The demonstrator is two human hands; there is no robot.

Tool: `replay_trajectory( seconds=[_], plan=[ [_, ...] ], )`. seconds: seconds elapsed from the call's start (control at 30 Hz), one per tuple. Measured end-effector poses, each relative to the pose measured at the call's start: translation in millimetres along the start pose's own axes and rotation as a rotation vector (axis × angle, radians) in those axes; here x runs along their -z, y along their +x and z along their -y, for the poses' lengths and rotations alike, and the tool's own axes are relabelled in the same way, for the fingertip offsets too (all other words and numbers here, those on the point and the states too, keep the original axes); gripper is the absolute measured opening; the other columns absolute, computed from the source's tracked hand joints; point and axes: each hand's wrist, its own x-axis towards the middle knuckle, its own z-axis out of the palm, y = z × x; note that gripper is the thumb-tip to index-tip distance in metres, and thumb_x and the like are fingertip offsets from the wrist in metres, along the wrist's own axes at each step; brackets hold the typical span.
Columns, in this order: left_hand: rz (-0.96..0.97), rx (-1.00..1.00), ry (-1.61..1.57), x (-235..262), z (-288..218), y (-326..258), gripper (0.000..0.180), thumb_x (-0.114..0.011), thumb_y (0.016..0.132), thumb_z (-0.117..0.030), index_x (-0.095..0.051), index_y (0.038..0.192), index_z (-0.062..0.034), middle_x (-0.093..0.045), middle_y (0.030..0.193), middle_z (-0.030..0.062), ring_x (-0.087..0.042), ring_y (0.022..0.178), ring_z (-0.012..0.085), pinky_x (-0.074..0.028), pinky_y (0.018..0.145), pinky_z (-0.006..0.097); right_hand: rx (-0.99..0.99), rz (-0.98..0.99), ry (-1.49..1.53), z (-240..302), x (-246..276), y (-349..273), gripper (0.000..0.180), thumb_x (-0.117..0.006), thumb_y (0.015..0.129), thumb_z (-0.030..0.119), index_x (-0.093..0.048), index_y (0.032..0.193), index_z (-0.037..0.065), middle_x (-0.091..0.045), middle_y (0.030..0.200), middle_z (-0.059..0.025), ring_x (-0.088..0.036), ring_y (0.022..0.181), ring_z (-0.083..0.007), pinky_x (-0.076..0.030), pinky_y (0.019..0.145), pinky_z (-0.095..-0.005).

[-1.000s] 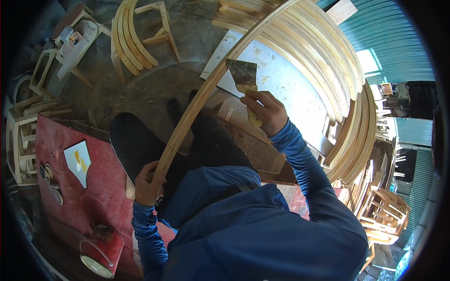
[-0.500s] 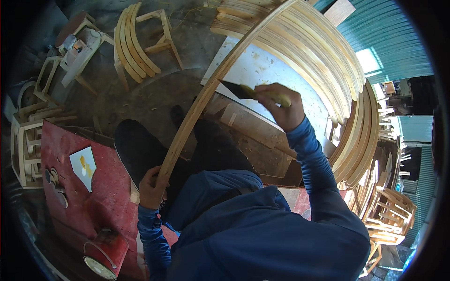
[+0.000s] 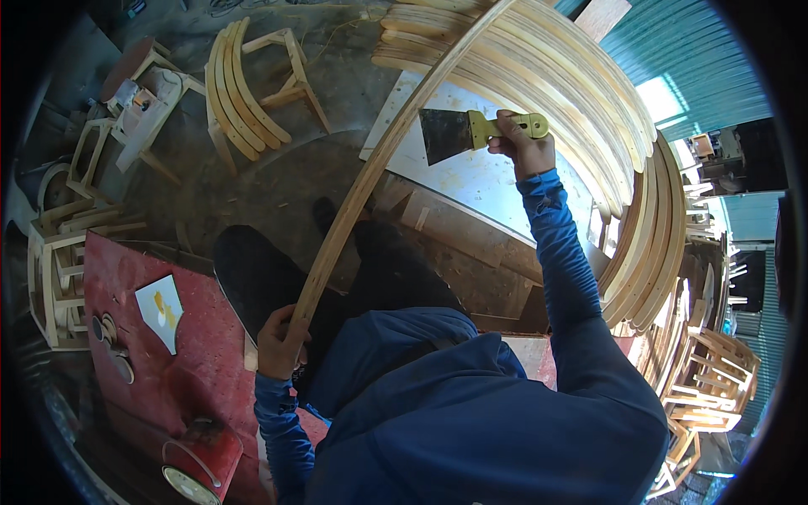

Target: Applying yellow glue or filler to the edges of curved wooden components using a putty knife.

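Note:
My left hand (image 3: pixel 280 343) is closed around the near end of a long, curved wooden strip (image 3: pixel 358 189). The strip slants up and away to the right, passing over a stack of similar pieces. In my right hand (image 3: pixel 523 147) is a putty knife (image 3: pixel 448 135) with a yellow handle and a wide dark blade. The blade's broad face shows, and its edge is close beside the strip; whether they touch I cannot tell.
Curved wooden pieces (image 3: pixel 513 67) are stacked on a white board (image 3: pixel 471 181) at the far right. At left, a red surface (image 3: pixel 126 286) bears a white palette (image 3: pixel 158 313) with yellow paste and a red can (image 3: pixel 202 454). Wooden frames (image 3: pixel 290 76) stand on the floor beyond.
My right hand has moved up and slightly right with the putty knife, turning the blade so its wide face shows. The left hand keeps its grip on the strip.

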Motion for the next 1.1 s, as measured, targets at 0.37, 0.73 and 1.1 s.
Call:
replay_trajectory(
  seconds=[0.37, 0.73, 1.1],
  plan=[
    [-0.031, 0.011, -0.007, -3, -2, 1, 0.043, -0.066, 0.094, -0.02, -0.054, 0.128, 0.0035, -0.064, 0.072, 0.007, -0.052, 0.042, 0.008, -0.036, 0.036, 0.021, 1.101, 0.648, -1.121, -21, -57, -111, 0.036, -0.067, 0.074, 0.011, -0.062, 0.109, 0.005, -0.059, 0.1, -0.0118, -0.065, 0.087, -0.0291, -0.058, 0.074, -0.038],
    [-0.017, 0.023, 0.016, -3, -1, 0, 0.04, -0.061, 0.097, -0.02, -0.052, 0.131, 0.001, -0.063, 0.074, 0.0066, -0.051, 0.04, 0.0077, -0.036, 0.034, 0.021, 1.069, 0.549, -1.158, 0, -45, -79, 0.044, -0.075, 0.07, 0.003, -0.067, 0.114, 0.004, -0.065, 0.109, -0.0158, -0.068, 0.093, -0.0314, -0.059, 0.078, -0.0375],
    [-0.006, -0.035, 0.007, 0, 4, -3, 0.042, -0.062, 0.097, -0.02, -0.051, 0.13, 0.0026, -0.062, 0.074, 0.007, -0.05, 0.04, 0.0084, -0.035, 0.033, 0.022, 0.159, 0.35, -0.321, 13, -32, -27, 0.027, -0.075, 0.088, 0.012, -0.068, 0.109, -0.003, -0.071, 0.089, -0.0125, -0.069, 0.069, -0.0206, -0.058, 0.065, -0.0286]
  ],
)
